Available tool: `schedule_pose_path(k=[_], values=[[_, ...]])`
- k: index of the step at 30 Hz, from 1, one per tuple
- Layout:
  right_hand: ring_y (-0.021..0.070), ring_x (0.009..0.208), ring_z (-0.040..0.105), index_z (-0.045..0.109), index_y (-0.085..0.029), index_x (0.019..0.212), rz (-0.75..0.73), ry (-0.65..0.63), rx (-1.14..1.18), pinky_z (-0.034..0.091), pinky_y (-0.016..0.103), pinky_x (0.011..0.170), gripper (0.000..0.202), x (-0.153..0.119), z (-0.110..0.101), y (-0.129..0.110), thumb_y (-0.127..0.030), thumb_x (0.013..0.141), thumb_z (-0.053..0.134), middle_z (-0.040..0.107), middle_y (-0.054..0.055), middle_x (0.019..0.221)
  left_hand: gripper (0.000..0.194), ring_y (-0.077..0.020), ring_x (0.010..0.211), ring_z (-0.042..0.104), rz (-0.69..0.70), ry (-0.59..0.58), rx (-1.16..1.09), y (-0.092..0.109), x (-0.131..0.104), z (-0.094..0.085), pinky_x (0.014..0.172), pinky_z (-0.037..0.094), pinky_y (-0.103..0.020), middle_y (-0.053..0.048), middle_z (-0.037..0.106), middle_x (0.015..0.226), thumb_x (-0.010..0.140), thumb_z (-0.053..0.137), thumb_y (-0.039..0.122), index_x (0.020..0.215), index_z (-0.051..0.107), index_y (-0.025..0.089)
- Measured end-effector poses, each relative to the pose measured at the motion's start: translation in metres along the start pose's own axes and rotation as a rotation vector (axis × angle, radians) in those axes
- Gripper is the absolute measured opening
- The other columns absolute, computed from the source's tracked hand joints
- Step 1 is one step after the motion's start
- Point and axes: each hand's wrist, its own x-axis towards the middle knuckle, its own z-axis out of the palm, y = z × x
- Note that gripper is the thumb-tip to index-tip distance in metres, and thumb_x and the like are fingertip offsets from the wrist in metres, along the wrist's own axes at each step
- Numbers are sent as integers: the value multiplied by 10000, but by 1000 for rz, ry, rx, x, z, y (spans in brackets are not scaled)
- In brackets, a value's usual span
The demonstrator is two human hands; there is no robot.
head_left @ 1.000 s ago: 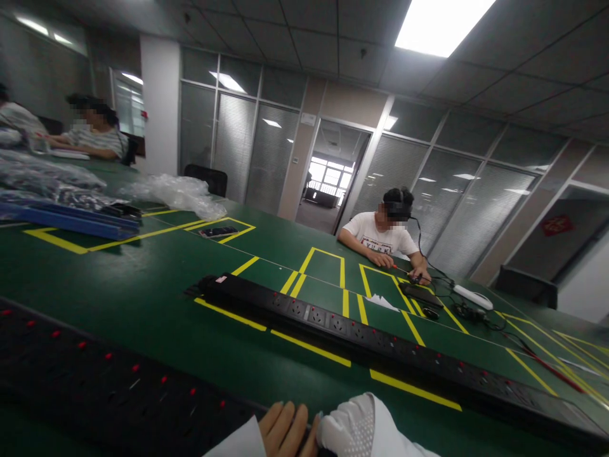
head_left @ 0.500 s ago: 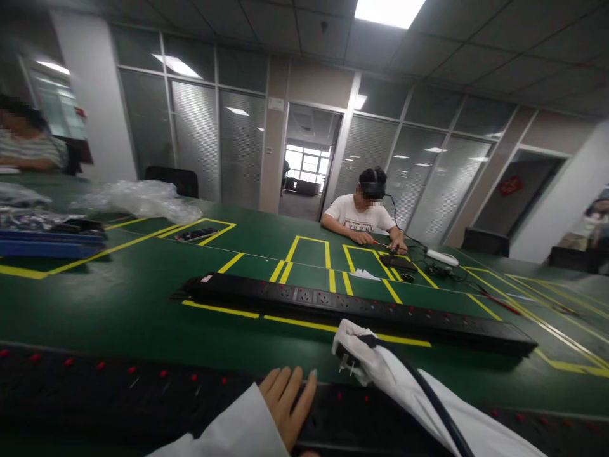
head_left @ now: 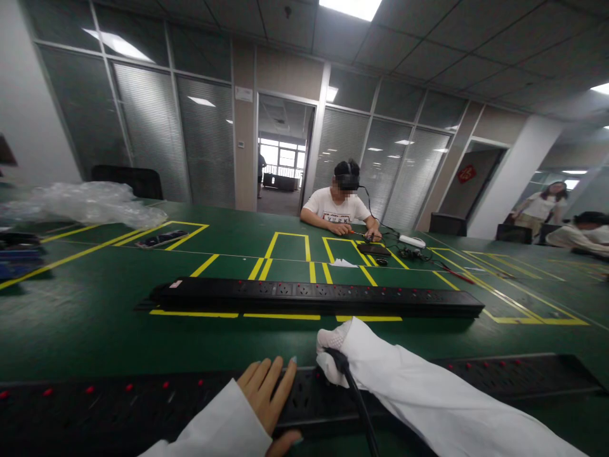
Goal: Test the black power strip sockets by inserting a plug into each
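A long black power strip (head_left: 404, 379) with red indicator lights runs across the near side of the green table. My left hand (head_left: 269, 393), bare, lies on it with fingers stretched out and the thumb toward me. Just right of it, my right hand (head_left: 333, 355), in a white glove, is closed around a black power plug (head_left: 337, 359) with a thick cable trailing toward me. The plug is down at the strip's sockets; its prongs are hidden, so I cannot tell whether they are in. Farther back lies a second black power strip (head_left: 314, 297), parallel to the first.
Across the green table (head_left: 118, 339), marked with yellow tape, a person (head_left: 340, 206) in a headset works with a red-handled tool. Clear plastic wrap (head_left: 85, 202) and a dark device (head_left: 162, 238) lie at the left. A white adapter (head_left: 412, 242) and cables sit at the right.
My right hand has lowered the plug from above the near strip down to its sockets, and the prongs no longer show. My left hand stays on the strip. The view has turned right.
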Motion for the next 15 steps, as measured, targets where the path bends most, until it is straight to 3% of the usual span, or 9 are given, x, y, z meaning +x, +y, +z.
schedule_pose_path(k=[6,11,15], values=[[101,681,544,576,-132,945,-271,-56,-454,459,263,628,285,-9,-3,-15,-400,893,493,582,10,830,754,-322,1007,573,-21,102,-5,-1,-1,13,875,433,-449,-142,600,1187,716,604,634,1288,493,156],[141,673,496,576,-160,869,-432,-79,-773,237,265,528,258,-12,0,-18,-370,861,427,564,36,731,730,-303,1008,574,-22,98,-38,-1,0,10,874,430,-423,-131,595,1200,728,596,602,1300,479,163],[150,579,479,496,-217,777,-451,-56,-929,100,304,500,249,-14,5,-14,-452,808,421,542,13,653,740,-305,1020,573,-35,39,-43,-1,1,6,880,433,-419,-126,591,1212,695,633,538,1313,464,169]])
